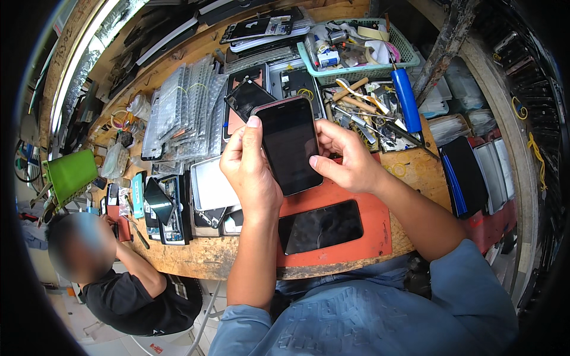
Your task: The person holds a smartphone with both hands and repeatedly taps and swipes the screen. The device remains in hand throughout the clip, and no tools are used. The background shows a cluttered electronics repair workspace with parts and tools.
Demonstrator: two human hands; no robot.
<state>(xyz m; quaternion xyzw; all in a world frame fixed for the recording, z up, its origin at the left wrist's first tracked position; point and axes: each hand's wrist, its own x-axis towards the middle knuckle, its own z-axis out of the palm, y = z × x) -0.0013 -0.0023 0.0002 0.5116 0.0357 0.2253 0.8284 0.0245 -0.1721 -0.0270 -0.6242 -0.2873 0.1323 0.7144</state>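
Observation:
Between my two hands is a smartphone (289, 142) with a dark screen, held up over the bench and tilted a little. My left hand (254, 169) grips its left edge, the thumb lying along the front near the top. On the opposite edge, my right hand (349, 155) holds it with the fingers behind and the thumb at the lower right of the screen. Below it, a second dark phone or screen panel (322, 227) lies flat on an orange-red mat (375, 222). The back of the held phone is hidden.
Stacked clear plastic sleeves (184, 107) and opened devices (169, 207) crowd the left side. A green basket (356, 74) of parts stands at the back, near loose tools and a blue-handled screwdriver (405, 101). Another person (136, 285) sits at the bench's left end.

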